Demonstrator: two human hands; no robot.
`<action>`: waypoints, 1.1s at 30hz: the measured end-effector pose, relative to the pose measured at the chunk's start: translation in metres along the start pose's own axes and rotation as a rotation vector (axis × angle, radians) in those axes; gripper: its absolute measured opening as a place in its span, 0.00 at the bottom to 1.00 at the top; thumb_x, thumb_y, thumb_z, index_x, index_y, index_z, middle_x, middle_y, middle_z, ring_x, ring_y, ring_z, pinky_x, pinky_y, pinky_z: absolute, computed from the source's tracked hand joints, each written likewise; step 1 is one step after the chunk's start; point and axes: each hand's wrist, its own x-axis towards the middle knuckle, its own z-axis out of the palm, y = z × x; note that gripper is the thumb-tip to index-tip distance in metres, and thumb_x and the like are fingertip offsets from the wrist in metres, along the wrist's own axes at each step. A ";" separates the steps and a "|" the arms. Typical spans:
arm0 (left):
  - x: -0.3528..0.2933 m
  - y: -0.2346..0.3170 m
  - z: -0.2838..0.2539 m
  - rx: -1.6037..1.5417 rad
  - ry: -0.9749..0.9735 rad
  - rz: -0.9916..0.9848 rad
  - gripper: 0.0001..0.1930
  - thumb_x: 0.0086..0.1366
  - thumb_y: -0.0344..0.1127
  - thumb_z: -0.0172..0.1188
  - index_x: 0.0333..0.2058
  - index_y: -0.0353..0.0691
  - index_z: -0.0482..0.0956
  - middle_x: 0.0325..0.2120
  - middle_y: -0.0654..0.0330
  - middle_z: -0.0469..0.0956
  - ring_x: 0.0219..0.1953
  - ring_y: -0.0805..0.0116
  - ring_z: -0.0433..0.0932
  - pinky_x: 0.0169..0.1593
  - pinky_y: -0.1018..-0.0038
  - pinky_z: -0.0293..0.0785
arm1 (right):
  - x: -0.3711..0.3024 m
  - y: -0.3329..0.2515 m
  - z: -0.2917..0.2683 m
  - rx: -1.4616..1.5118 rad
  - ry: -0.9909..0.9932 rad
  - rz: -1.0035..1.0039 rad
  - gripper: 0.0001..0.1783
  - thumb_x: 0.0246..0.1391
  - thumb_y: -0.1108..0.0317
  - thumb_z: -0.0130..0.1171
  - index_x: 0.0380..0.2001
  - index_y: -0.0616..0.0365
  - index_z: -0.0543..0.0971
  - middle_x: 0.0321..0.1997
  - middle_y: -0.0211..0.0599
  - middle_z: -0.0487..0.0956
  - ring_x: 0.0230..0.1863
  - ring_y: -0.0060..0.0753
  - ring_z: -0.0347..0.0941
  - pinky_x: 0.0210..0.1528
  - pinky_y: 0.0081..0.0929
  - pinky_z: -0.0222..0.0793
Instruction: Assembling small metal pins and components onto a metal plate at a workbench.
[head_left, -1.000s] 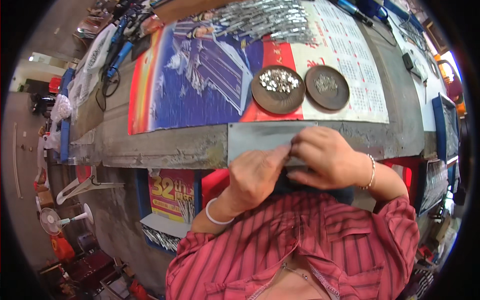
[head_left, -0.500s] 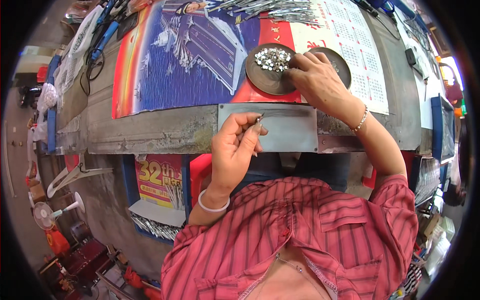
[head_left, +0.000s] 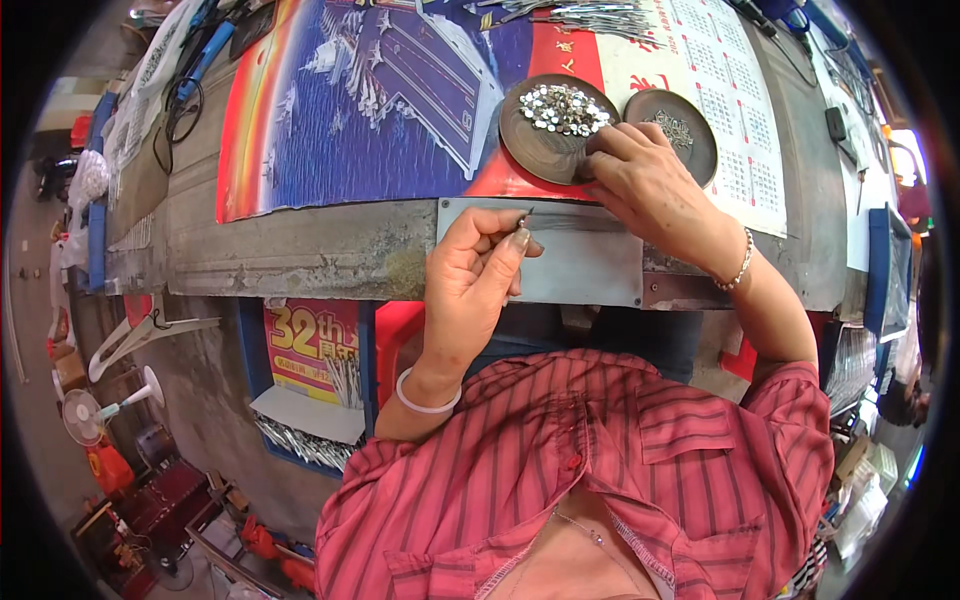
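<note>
My left hand (head_left: 475, 268) is closed in a pinch, holding a small dark metal piece (head_left: 525, 221) upright between thumb and forefinger, above a grey metal plate (head_left: 585, 265) at the bench's near edge. My right hand (head_left: 665, 195) bends over the near right rim of a round brown dish (head_left: 535, 155). Its fingers are curled together, and anything between the fingertips is hidden. Small shiny silver pieces (head_left: 562, 108) lie heaped in the far part of that dish. A second round dish (head_left: 703, 150), just beyond my right hand, contains fine small metal bits (head_left: 673, 128).
Under the dishes lies a poster (head_left: 345, 170) with a ship picture and calendar. Thin metal strips (head_left: 600, 20) are piled at the far side. A blue-handled tool (head_left: 207, 60) with a cable rests at far left. Below the bench, a blue-framed drawer (head_left: 368, 375) contains more metal pieces.
My right hand has drawn a little toward me, from over the dish to its near rim, uncovering more of the second dish. My left hand keeps its pinch. The view has shifted slightly.
</note>
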 end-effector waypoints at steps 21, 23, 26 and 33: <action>-0.032 -0.026 0.053 -0.179 -0.076 0.025 0.15 0.64 0.26 0.53 0.51 0.35 0.71 0.33 0.67 0.70 0.28 0.82 0.66 0.30 0.85 0.62 | -0.069 -0.086 0.011 0.889 0.525 0.513 0.08 0.45 0.79 0.60 0.32 0.64 0.76 0.29 0.37 0.78 0.30 0.27 0.75 0.34 0.22 0.70; -0.035 -0.027 0.059 -0.191 -0.084 0.023 0.16 0.64 0.26 0.53 0.51 0.35 0.71 0.32 0.68 0.70 0.28 0.82 0.66 0.30 0.85 0.61 | -0.075 -0.085 0.010 0.873 0.525 0.481 0.08 0.45 0.78 0.61 0.32 0.63 0.76 0.29 0.36 0.78 0.30 0.23 0.75 0.32 0.20 0.69; -0.038 -0.028 0.064 -0.208 -0.101 0.016 0.16 0.64 0.27 0.53 0.51 0.36 0.71 0.32 0.68 0.69 0.28 0.82 0.66 0.30 0.85 0.61 | -0.083 -0.087 0.007 0.865 0.499 0.516 0.07 0.45 0.78 0.62 0.31 0.63 0.76 0.28 0.36 0.78 0.29 0.21 0.74 0.29 0.18 0.68; -0.042 -0.027 0.070 -0.208 -0.158 0.018 0.16 0.64 0.26 0.54 0.51 0.36 0.71 0.35 0.67 0.70 0.29 0.81 0.66 0.31 0.85 0.62 | -0.089 -0.086 0.009 0.842 0.571 0.455 0.07 0.45 0.78 0.62 0.27 0.62 0.74 0.25 0.33 0.76 0.24 0.22 0.71 0.25 0.19 0.65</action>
